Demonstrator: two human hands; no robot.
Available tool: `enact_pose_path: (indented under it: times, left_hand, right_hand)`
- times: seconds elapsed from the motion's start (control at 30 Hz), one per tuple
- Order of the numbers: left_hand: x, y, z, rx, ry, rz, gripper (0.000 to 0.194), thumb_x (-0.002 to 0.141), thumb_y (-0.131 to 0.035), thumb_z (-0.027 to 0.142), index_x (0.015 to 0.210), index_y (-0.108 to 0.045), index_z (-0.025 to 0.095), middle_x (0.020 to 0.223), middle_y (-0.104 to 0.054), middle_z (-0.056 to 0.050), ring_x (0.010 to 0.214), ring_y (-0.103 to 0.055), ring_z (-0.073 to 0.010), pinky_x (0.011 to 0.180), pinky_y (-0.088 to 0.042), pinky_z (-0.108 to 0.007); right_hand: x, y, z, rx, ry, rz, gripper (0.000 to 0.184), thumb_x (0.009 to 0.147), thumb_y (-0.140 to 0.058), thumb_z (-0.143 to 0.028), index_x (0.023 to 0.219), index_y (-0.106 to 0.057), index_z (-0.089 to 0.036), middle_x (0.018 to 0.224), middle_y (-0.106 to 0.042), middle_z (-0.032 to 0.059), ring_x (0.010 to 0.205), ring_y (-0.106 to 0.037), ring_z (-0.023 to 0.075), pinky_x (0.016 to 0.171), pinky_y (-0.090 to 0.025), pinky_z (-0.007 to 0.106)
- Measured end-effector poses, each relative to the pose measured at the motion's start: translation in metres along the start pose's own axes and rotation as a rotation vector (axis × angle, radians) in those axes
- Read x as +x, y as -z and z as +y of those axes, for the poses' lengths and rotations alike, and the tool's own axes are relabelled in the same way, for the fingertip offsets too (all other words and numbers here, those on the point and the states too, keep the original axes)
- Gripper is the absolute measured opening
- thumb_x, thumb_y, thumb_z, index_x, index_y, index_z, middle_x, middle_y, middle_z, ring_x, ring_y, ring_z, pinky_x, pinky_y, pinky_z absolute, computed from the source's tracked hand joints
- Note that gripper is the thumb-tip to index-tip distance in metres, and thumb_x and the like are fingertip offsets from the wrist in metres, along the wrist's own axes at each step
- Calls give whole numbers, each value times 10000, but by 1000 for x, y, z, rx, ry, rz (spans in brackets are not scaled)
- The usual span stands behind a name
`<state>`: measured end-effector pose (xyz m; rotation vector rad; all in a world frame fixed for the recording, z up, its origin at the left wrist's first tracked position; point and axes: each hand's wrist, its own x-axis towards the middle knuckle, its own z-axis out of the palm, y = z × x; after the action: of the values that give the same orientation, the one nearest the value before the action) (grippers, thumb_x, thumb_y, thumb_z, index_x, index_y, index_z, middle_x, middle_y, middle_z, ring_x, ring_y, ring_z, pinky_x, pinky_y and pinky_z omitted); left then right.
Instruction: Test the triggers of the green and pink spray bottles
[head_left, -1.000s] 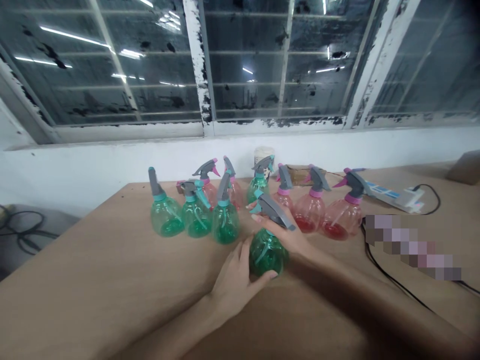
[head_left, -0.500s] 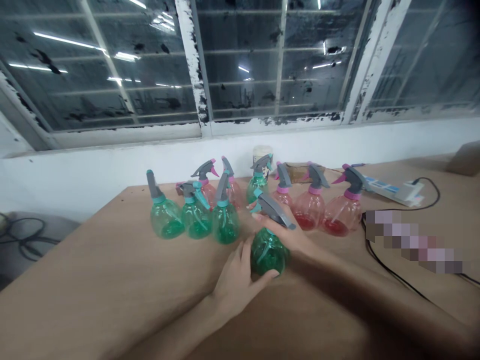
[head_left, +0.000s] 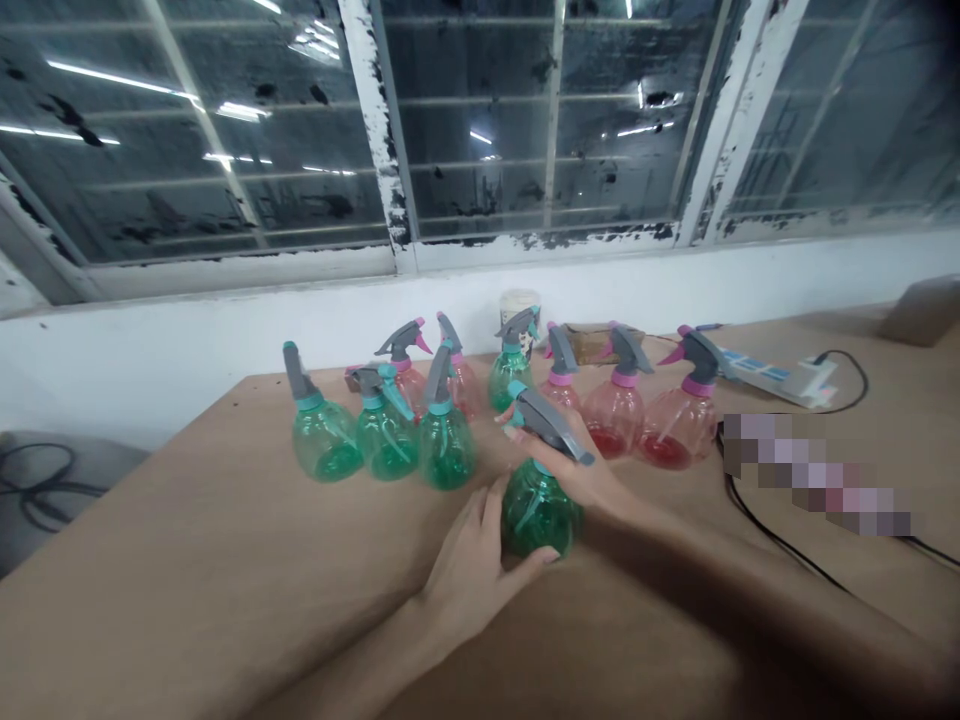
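A green spray bottle (head_left: 536, 510) with a grey trigger head stands on the wooden table (head_left: 225, 560) in front of me. My left hand (head_left: 472, 570) cups the round body from the near left side, thumb under its base. My right hand (head_left: 581, 470) is wrapped round the bottle's neck and grey sprayer head. Behind it stand three green spray bottles (head_left: 390, 435) on the left and several pink ones (head_left: 645, 420) on the right.
A white power strip (head_left: 780, 375) with a black cable (head_left: 757, 525) lies at the right rear. A white cup (head_left: 521, 305) and a brown box (head_left: 592, 340) sit by the wall under the window. Cables lie on the floor at far left.
Both hands keep the same hold on the green bottle; the view has shifted slightly, and the bottle sits a little lower in frame.
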<state>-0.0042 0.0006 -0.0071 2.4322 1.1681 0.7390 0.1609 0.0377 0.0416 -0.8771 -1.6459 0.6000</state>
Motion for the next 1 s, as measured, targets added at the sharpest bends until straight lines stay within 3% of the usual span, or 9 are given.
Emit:
enact_pose_path:
  times: [0.27,1.0]
  left_hand:
    - [1,1,3,24,-4,13,722,830,-533,462,1388,-166,189,1320,-447,-164,1279,-367,-326,1018,-339,-544]
    - [1,2,4,68,-6,21,716,828,-533,463,1376,-193,151,1312,-466,-194,1224,-445,-330,977,-384,-541]
  right_hand:
    - [-3,0,1,47,-21,0,203,822,-570,-373,982,-581,-249,798,-654,3,861,-620,203,793,-474,379]
    - [-2,0,5,51,-6,2,158,818,-582,-362,906,-556,-234,751,-607,-6,833,-603,198,758,-480,365]
